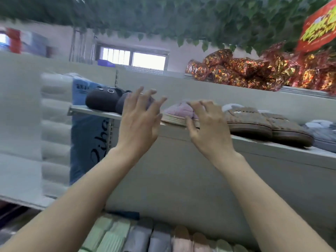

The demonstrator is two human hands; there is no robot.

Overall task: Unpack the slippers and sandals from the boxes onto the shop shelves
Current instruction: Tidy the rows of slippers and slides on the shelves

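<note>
Left hand and right hand spread, empty; pink slipper at shelf's front edge could fall if nudged.

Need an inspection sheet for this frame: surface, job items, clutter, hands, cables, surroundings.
Surface: white shelf, partly blurred.
Job's things: black cat slipper, pink slipper, brown slippers and grey slipper lie on the shelf; lower-row slippers below; no boxes in view.
Clutter: blue paper-roll pack at left.
Grippers: left hand open, fingers spread; right hand fingers bent at the pink slipper, grip unclear.
Cables: nothing seen.
Surroundings: foil bags above, leaves overhead, window behind.
</note>
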